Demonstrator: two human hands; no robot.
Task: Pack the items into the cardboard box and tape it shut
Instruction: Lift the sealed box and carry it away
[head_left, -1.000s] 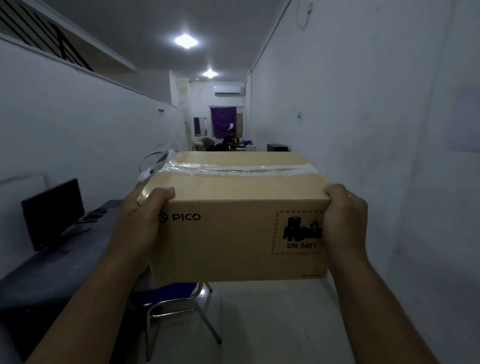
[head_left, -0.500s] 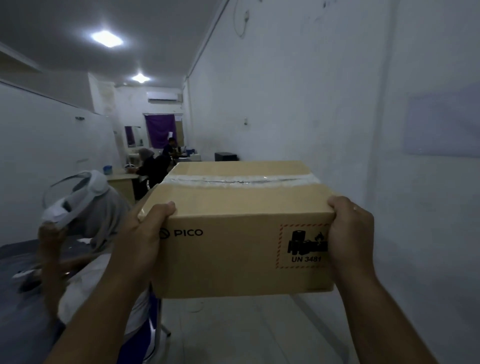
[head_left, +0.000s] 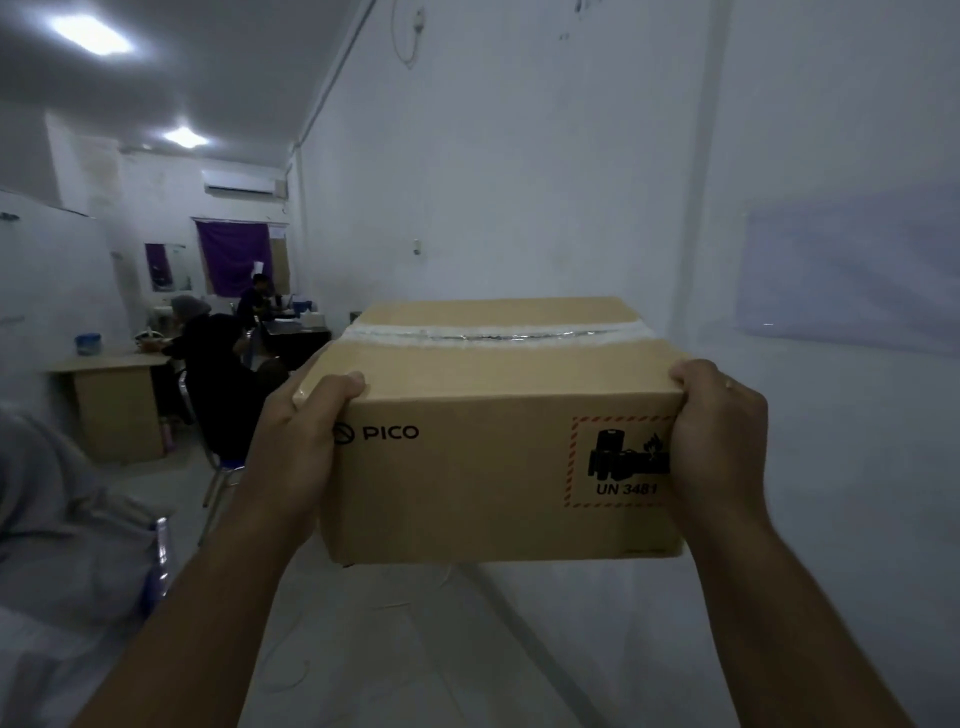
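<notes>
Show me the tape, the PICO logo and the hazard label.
tape (head_left: 493, 333), head view, middle of the strip.
PICO logo (head_left: 389, 432), head view, on the letters.
hazard label (head_left: 618, 461), head view, on the black pictogram.

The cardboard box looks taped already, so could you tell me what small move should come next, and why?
Probably set the cardboard box down and let go: clear tape covers the closed top seam, and the left hand and right hand each grip a near corner, holding it in mid-air.
</notes>
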